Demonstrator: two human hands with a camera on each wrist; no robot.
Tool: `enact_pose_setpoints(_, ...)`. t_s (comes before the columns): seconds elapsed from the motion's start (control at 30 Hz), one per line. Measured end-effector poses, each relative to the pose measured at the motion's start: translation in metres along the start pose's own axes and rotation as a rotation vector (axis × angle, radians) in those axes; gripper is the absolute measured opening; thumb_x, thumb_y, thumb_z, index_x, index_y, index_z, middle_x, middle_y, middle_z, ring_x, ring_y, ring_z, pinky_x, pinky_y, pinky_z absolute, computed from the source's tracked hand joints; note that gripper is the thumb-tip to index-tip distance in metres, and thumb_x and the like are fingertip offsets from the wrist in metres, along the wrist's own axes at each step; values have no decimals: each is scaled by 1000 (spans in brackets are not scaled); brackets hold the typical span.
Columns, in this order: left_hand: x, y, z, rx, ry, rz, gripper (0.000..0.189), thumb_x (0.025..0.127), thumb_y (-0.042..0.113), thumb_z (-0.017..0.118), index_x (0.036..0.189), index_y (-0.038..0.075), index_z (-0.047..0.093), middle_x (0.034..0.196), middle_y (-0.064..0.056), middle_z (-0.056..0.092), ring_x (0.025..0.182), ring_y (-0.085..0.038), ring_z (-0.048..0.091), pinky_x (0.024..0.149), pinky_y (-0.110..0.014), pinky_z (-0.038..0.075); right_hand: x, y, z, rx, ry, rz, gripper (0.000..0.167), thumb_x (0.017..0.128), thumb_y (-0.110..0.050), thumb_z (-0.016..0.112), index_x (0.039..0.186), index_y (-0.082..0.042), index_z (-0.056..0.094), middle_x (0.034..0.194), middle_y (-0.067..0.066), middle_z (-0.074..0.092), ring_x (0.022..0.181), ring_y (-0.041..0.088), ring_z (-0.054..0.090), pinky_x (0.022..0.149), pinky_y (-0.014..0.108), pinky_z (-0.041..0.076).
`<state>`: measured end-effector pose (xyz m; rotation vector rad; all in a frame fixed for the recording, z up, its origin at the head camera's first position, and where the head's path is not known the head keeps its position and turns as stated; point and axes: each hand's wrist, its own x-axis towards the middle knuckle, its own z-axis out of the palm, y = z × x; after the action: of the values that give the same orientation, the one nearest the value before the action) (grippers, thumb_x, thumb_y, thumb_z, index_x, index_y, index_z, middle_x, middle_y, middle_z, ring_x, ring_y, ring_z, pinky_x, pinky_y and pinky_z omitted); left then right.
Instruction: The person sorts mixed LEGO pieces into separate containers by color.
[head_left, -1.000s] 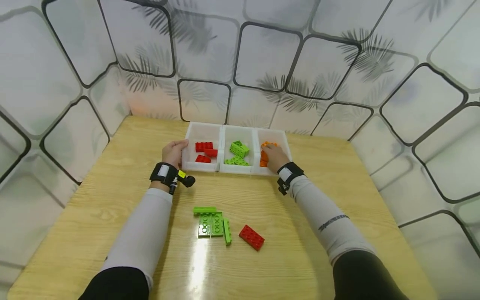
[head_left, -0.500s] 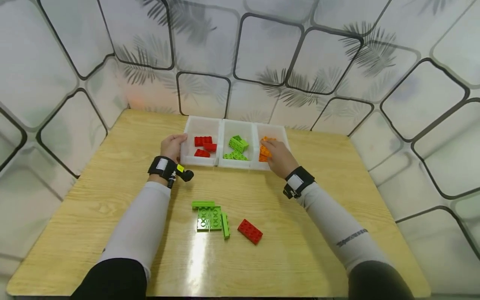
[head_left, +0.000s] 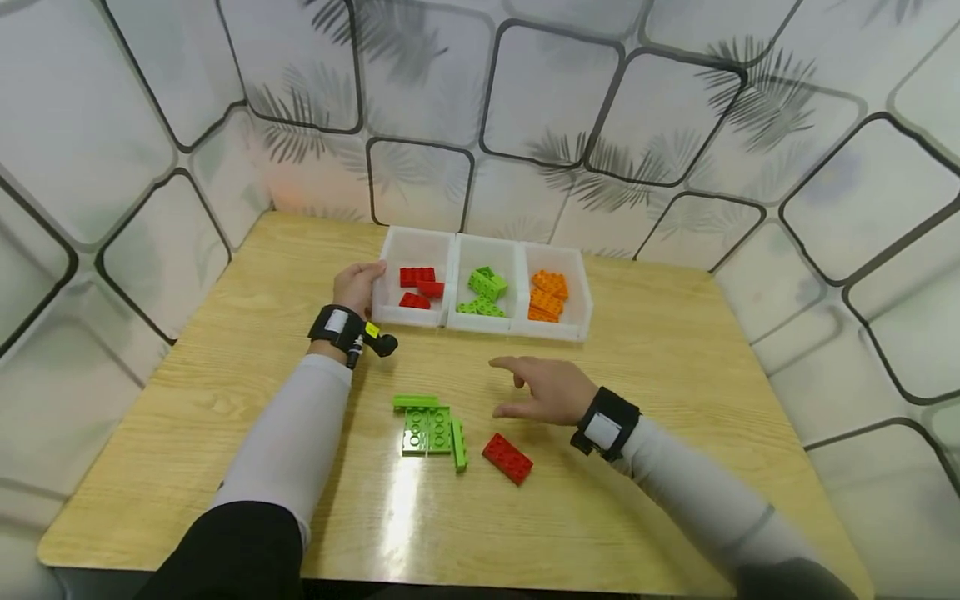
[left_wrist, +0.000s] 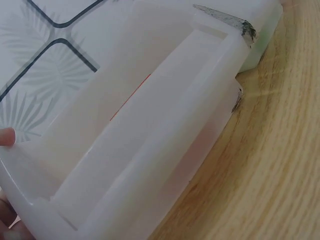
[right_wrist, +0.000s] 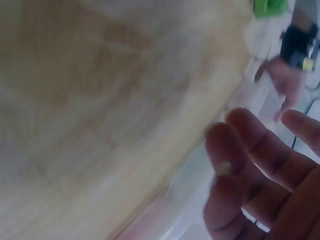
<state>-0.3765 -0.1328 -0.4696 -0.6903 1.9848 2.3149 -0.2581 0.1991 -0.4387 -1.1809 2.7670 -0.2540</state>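
Note:
My left hand (head_left: 356, 287) grips the left end wall of a white three-compartment tray (head_left: 480, 323); in the left wrist view the thumb (left_wrist: 7, 136) lies over the rim, with other fingers outside below. My right hand (head_left: 551, 387) hangs over the table in front of the tray, index finger and thumb spread apart, holding nothing. Nearest to it is a red toy brick (head_left: 508, 458) with studs up. Left of that brick, several green toy bricks (head_left: 427, 432) lie together: two flat studded ones side by side, one along their back, another slanting at their right.
Red bricks (head_left: 417, 276) occupy the tray's left compartment, green bricks (head_left: 487, 284) the middle, orange bricks (head_left: 550, 286) the right. Behind the wooden table (head_left: 660, 333) rises a patterned white backdrop (head_left: 555, 96), which also closes in both sides.
My right hand has come out of the compartment of orange bricks and moved toward the front of the table, its fingers spreading. The left hand keeps its grip on the tray.

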Motion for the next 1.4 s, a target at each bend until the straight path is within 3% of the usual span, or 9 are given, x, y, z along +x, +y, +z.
enact_pose_setpoints(0.3,1,1,0,33,10,10,43,95,40,64,127,12,61,129,-2,56,117,-21,51,98,-40,43,-15,-37,26,-54,-182,-95,94,74,-75,66,150,-28,38,89,-11,62,66,2,49,55,22,40)
enact_pose_setpoints(0.47,2,-3,2,18,23,17,38,94,39,65,121,12,62,125,-1,56,116,-20,52,94,-38,44,-14,-44,32,-27,-214,-62,89,77,-50,77,152,-27,35,84,-11,59,64,3,47,53,23,38)
enact_pose_setpoints(0.6,1,-4,3,3,28,24,33,94,37,66,116,13,63,120,-1,57,112,-19,53,89,-35,45,-12,-41,30,53,-198,16,95,73,-27,76,155,-22,28,80,-9,53,60,6,43,53,23,36)
enact_pose_setpoints(0.8,1,-5,2,4,42,31,31,94,37,66,113,13,63,118,-1,58,110,-19,53,86,-33,44,-4,-33,23,118,-106,32,80,78,-16,67,151,-12,36,103,-1,58,75,10,50,66,25,44)
enact_pose_setpoints(0.93,1,-6,2,-1,41,35,28,94,35,66,111,13,64,116,-1,58,108,-19,54,85,-32,44,2,-29,32,130,-94,-34,52,85,-11,60,137,-11,54,99,-1,59,81,10,49,73,27,44)
enact_pose_setpoints(1.03,1,-5,-1,-6,45,40,27,94,34,66,110,13,63,115,-1,58,107,-19,54,84,-32,45,12,-26,40,108,-65,-69,27,85,-14,62,111,-17,68,87,-6,58,73,8,49,65,24,41)
enact_pose_setpoints(1.17,1,-3,-2,-26,61,53,24,94,33,67,106,12,63,114,-1,57,108,-20,53,88,-33,44,29,-20,38,62,-18,-41,3,82,-26,64,85,-26,64,72,-13,55,61,4,47,55,22,37)
enact_pose_setpoints(1.27,1,-3,0,-43,61,46,22,94,32,67,103,12,63,113,-1,58,109,-21,53,90,-34,44,44,-14,31,21,-1,-34,5,81,-32,63,78,-28,60,64,-14,51,55,3,44,50,22,33)
enact_pose_setpoints(1.4,0,-5,1,-53,53,33,23,93,32,68,103,12,63,112,-1,58,108,-21,54,90,-34,45,70,-10,18,6,47,-66,25,93,-38,57,71,-25,57,57,-13,42,51,3,40,49,22,29)
